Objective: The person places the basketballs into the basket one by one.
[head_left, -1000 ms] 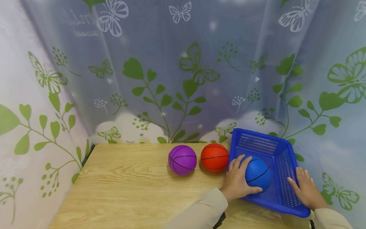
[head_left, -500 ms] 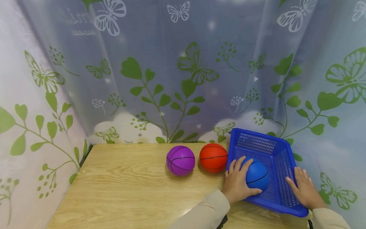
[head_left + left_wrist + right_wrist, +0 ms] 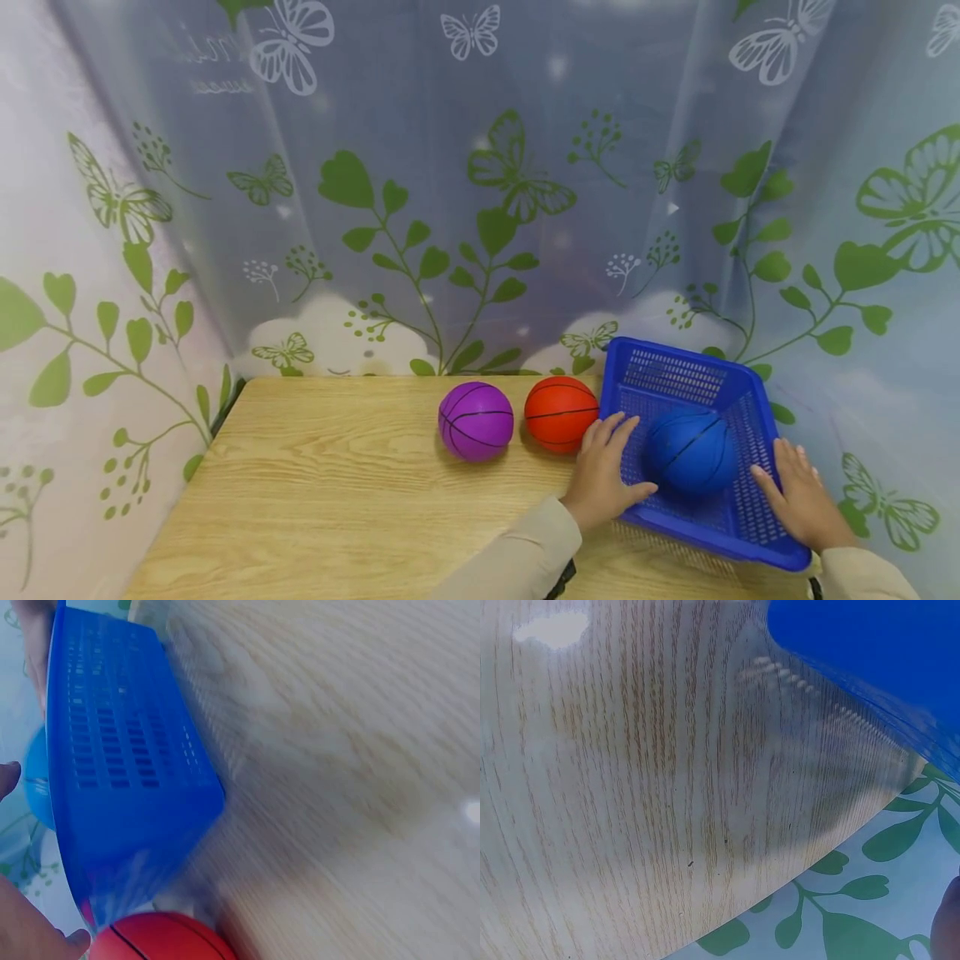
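Note:
A blue ball (image 3: 692, 450) with black seam lines sits inside the blue plastic basket (image 3: 678, 354). My left hand (image 3: 603, 475) is at the basket's left rim, fingers spread and apart from the ball, holding nothing. In the left wrist view its thumb and a finger (image 3: 34, 926) show at the left edge. My right hand (image 3: 806, 496) holds the basket's right rim, thumb on the inner side and fingers on the outer. The red ball (image 3: 562, 415) lies on the table close to the basket's left side, and the purple ball (image 3: 476, 422) is left of it.
The wood-grain table (image 3: 322, 483) extends left of the balls. A curtain (image 3: 420, 183) printed with leaves and butterflies hangs behind the table and along both sides. The basket stands near the table's right edge.
My left hand has let go of the blue ball and drawn back leftward to the rim. The ball now sits a little farther right in the basket. My right hand stays put.

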{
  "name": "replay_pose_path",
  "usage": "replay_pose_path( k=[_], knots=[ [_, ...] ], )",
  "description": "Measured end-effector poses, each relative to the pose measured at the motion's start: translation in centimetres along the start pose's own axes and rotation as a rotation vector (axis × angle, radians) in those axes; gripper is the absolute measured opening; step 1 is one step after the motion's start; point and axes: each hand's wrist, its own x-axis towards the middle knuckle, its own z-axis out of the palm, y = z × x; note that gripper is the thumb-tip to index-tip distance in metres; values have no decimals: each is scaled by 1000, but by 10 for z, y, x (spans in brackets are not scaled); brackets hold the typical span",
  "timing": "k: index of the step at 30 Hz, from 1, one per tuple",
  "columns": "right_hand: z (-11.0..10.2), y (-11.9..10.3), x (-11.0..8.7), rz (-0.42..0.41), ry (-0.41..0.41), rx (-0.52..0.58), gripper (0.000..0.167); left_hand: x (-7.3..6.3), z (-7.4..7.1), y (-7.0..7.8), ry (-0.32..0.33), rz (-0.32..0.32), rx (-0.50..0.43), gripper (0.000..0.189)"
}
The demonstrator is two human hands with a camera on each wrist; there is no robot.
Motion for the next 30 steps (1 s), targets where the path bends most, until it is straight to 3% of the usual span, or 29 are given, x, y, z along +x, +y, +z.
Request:
replay_pose_path(
  k=[15, 24, 30],
  knots=[
    [-2, 1, 2, 19, -30, 7, 75, 2, -49, -38, -8, -118, -97, 89],
    [-3, 0, 2, 12, -19, 7, 75, -2, -85, -70, 61, -151, -27, 87],
    [-3, -2, 2, 18, -32, 17, 76, -6, -107, -92, 76, -189, -38, 89]
  ],
)
